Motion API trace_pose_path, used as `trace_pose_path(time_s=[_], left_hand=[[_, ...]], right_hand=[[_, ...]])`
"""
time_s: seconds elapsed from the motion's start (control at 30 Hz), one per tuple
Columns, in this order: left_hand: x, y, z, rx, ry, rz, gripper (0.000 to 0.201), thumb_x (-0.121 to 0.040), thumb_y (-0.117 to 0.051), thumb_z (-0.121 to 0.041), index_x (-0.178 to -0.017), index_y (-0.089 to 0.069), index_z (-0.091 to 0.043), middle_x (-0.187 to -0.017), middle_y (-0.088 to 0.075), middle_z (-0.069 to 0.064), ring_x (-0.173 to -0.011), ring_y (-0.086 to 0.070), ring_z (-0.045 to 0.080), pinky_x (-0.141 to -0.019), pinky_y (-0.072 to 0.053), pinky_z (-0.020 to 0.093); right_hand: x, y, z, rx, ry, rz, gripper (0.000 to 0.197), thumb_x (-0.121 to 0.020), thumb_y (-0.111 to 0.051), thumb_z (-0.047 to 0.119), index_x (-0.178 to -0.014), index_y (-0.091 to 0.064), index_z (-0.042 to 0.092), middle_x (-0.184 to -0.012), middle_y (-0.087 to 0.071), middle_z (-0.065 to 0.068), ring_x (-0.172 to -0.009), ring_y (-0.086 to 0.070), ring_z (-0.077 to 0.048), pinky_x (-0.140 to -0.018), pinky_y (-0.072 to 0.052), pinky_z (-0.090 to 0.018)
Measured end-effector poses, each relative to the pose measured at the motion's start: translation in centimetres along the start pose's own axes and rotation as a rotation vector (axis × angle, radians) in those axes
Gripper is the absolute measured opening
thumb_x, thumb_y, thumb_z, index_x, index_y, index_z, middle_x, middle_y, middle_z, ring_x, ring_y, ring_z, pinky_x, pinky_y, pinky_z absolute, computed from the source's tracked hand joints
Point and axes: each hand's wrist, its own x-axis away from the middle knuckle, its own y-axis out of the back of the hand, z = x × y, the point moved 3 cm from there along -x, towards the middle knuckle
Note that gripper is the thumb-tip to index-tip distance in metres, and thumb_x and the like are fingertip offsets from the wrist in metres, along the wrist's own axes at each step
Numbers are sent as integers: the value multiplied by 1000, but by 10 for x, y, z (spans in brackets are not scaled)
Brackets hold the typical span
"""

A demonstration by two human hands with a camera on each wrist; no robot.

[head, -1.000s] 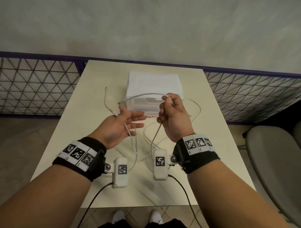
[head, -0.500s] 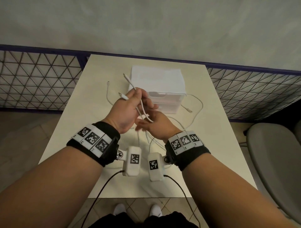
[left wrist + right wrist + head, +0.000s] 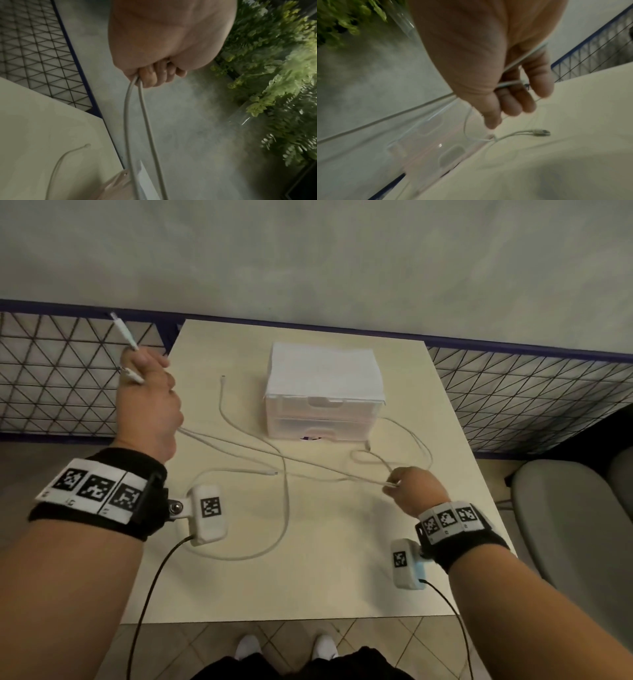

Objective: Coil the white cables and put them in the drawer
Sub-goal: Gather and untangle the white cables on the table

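Observation:
A doubled white cable [image 3: 274, 455] stretches taut above the table between my two hands. My left hand [image 3: 147, 395] is a fist raised at the table's left edge; both plug ends [image 3: 125, 335] stick out above it, and two strands [image 3: 137, 121] leave the fist below. My right hand [image 3: 409, 487] pinches the cable's folded end [image 3: 510, 83] near the right edge. A second white cable [image 3: 281, 508] lies looped on the table. A third white cable [image 3: 411, 440] curls right of the white two-drawer box [image 3: 323, 392], whose drawers are shut.
The beige table [image 3: 308, 587] stands against a grey wall, with blue-framed wire mesh [image 3: 61, 378] on both sides. A grey chair [image 3: 575, 525] sits at the right. My feet [image 3: 284, 648] show below the front edge. Green foliage [image 3: 274, 81] appears in the wrist views.
My hands were together in front of the drawer box; they have pulled apart, left hand up and to the left, right hand down and to the right, drawing the doubled cable straight.

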Motion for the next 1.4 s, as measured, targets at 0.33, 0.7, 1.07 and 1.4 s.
trace_pose_path(time_s=[0.33, 0.7, 1.07, 1.4], left_hand=[[-26, 49, -11, -269, -94, -334, 21, -94, -30, -44, -79, -44, -37, -79, -50, -12, -67, -47, -6, -69, -42, 12], [39, -40, 25, -270, 213, 258, 53, -92, -28, -63, -76, -53, -18, -72, -60, 1, -68, -57, 15, -67, -39, 30], [93, -102, 30, -80, 230, 660, 27, -102, -34, -30, -84, -53, -24, -108, -53, -11, -92, -48, -2, -64, -44, 8], [84, -87, 24, 301, 323, 445, 36, -99, -32, -44, -82, -48, -17, -52, -34, -4, -44, -30, 11, -47, -40, 24]], right_hand=[[9, 23, -86, 218, -554, -54, 31, -83, -55, 21, -113, -58, 12, -114, -64, -9, -114, -51, -29, -95, -41, -44], [1, 17, 10, 127, -179, 57, 74, -76, -47, 5, -143, -28, 27, -132, -46, -11, -114, -55, -34, -92, -51, -48], [40, 19, 141, -641, 473, 243, 50, -81, -67, 28, -126, -45, 28, -93, -69, 0, -94, -65, -17, -90, -49, -35], [53, 7, 145, -748, 586, 288, 25, -98, -45, 26, -91, -63, 11, -53, -49, 5, -47, -56, -19, -76, -57, -48]])
